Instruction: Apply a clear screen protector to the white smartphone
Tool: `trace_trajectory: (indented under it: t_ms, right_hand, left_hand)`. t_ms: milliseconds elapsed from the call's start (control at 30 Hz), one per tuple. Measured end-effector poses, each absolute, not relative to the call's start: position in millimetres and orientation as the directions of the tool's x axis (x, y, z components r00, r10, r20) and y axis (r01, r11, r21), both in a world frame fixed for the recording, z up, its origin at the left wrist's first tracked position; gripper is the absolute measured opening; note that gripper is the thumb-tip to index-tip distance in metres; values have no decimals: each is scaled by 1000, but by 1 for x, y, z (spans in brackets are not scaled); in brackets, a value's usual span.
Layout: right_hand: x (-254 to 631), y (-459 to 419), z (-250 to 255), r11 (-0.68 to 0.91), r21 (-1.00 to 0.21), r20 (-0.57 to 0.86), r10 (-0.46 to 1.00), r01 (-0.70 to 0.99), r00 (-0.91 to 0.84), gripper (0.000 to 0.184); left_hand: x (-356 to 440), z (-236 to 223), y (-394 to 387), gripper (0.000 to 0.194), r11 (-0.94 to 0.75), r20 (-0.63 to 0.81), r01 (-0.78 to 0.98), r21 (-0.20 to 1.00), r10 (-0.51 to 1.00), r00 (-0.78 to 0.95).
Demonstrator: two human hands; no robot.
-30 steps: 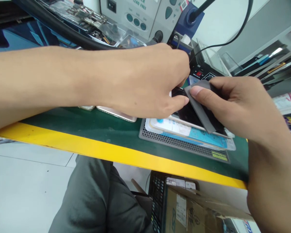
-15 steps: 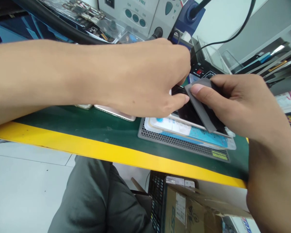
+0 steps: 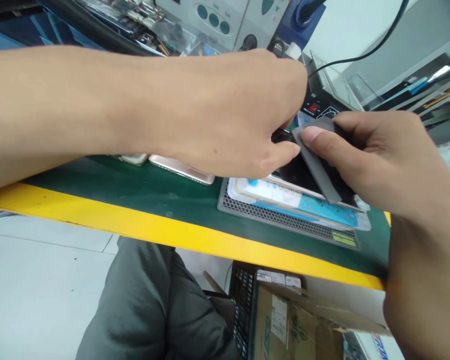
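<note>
My right hand [image 3: 375,160] pinches a grey cloth [image 3: 317,162] between thumb and fingers and presses it onto a dark phone screen [image 3: 294,174]. The phone lies on a blue-and-white packet [image 3: 285,196] that rests on a perforated grey mat [image 3: 270,215]. My left hand [image 3: 232,115] reaches across from the left with curled fingers. Its fingertips close on a small dark thing at the phone's top edge, right beside the cloth, and I cannot make that thing out.
The green bench top [image 3: 142,190] has a yellow front edge [image 3: 172,237]. Two pale phones [image 3: 180,170] lie behind my left forearm. A grey soldering station [image 3: 228,20] and cables stand at the back. Below the bench are a cardboard box [image 3: 303,325] and my grey-trousered leg [image 3: 150,310].
Both hands stay locked on the phone. They sit slightly higher and to the right in view, mostly from a small head shift.
</note>
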State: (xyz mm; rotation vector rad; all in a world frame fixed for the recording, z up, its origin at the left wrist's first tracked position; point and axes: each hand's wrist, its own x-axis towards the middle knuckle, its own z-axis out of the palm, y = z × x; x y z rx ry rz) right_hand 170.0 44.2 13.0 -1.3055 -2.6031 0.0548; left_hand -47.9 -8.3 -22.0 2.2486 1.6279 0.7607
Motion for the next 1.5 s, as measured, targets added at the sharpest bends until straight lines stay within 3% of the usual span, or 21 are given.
trace_trajectory:
  t_ms: [267,567,800,1333,1500]
  right_hand:
    - [171,45,14,631,-126,184,773,766,-607,58]
    - [172,46,14,640,-146,175,767,754,-617,58]
    - [171,48,11,619,-161,155,785,769,-600,50]
    - [183,54,20,608,-151,54,792,779,-608,44]
    - [191,58,29,608,-151,-3,788,779,-616,42]
  left_hand:
    - [-48,-20,-11,34,-388,290,762,518,918,270]
    - [-45,-12,-13,30,-316,143,746,586,947,289]
    - [-45,-6,-15,30,-392,171,779,489,919,355]
    - [-42,2,-18,47,-157,-55,737,657,965,255]
    - [-42,1,-19,46,-154,-43,747,647,970,237]
